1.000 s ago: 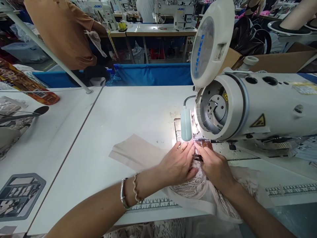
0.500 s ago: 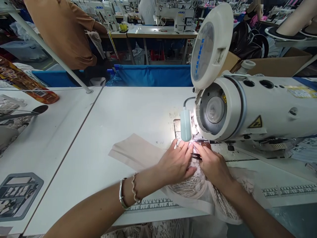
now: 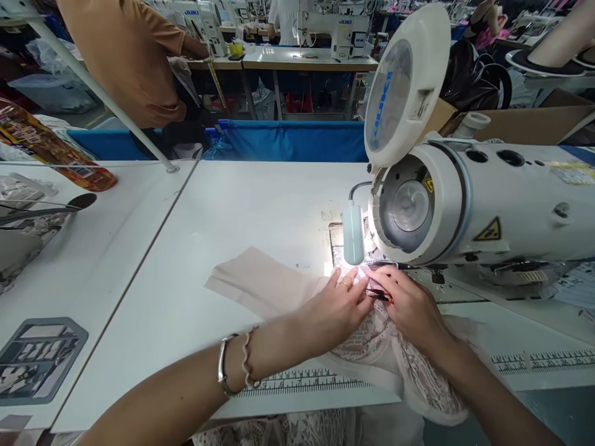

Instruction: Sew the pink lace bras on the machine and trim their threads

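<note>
Left hand [image 3: 337, 303] presses the lace fabric [image 3: 372, 347] flat; right hand [image 3: 409, 306] pinches dark tweezers [image 3: 377, 293] at the sewing machine [image 3: 465, 204] needle. Most lace is unfed, so stitching seems barely begun.

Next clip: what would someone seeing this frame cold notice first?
The big white sewing machine fills the right side, its lamp glaring on the table. Just below the lamp, the left hand and right hand press pale lace fabric flat, the right hand seemingly holding a small dark tool.

sewing machine [image 3: 465, 204] blocks right, table [image 3: 242, 204] left open
</note>
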The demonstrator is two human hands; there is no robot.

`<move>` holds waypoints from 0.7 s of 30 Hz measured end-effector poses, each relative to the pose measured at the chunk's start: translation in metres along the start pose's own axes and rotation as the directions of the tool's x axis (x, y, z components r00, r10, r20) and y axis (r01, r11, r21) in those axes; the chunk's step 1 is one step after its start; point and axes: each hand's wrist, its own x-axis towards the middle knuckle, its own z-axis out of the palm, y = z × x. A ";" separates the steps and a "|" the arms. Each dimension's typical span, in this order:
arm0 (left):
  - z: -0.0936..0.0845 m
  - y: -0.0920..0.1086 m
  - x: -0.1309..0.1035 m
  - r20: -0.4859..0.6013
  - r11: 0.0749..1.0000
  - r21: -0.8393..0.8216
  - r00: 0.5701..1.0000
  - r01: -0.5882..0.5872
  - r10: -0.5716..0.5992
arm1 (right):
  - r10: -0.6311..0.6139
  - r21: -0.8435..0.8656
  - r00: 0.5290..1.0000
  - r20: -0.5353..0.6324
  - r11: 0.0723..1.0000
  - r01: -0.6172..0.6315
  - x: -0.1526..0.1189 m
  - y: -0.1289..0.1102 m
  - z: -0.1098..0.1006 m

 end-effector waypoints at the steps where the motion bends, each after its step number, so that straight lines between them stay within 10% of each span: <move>1: 0.000 -0.004 0.000 -0.009 1.000 -0.019 1.000 0.002 -0.002 | -0.001 -0.012 1.000 0.008 1.000 0.001 0.002 0.000 0.000; 13: -0.014 -0.038 0.004 0.005 0.985 -0.165 0.999 0.045 -0.045 | 0.077 -0.134 0.995 0.068 0.989 -0.068 0.021 -0.003 0.004; 21: -0.002 -0.026 0.001 -0.134 0.994 -0.027 0.986 -0.107 0.103 | 0.200 -0.111 0.980 0.010 0.974 -0.198 -0.031 -0.032 -0.022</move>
